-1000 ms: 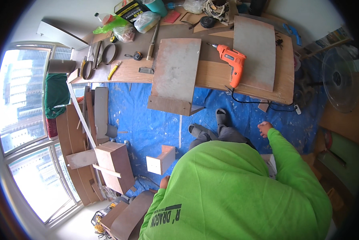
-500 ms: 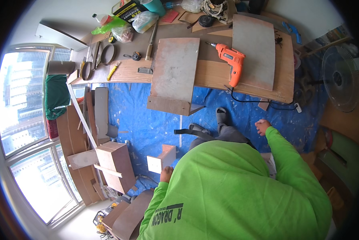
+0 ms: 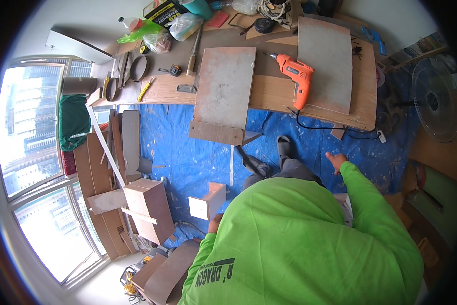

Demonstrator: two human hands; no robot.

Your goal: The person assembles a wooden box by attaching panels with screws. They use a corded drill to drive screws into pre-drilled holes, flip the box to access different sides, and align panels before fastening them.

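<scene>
Right hand (image 3: 335, 161) edged forward; one drill (image 3: 295, 76), two panels (image 3: 224, 87).

Bright daylight from left window (image 3: 35, 168); edges bend.

A bright lime-green shirt (image 3: 299, 244) with dark lettering on its hem fills the foreground above a blue tarp (image 3: 187, 152) flecked with pale spots. An orange drill (image 3: 295, 76) with a black cord lies on the tan wood-grain counter (image 3: 274, 96), beside two dull grey panels (image 3: 223, 89) edged in reddish brown. A dark green cloth (image 3: 73, 119) hangs by the window.
</scene>
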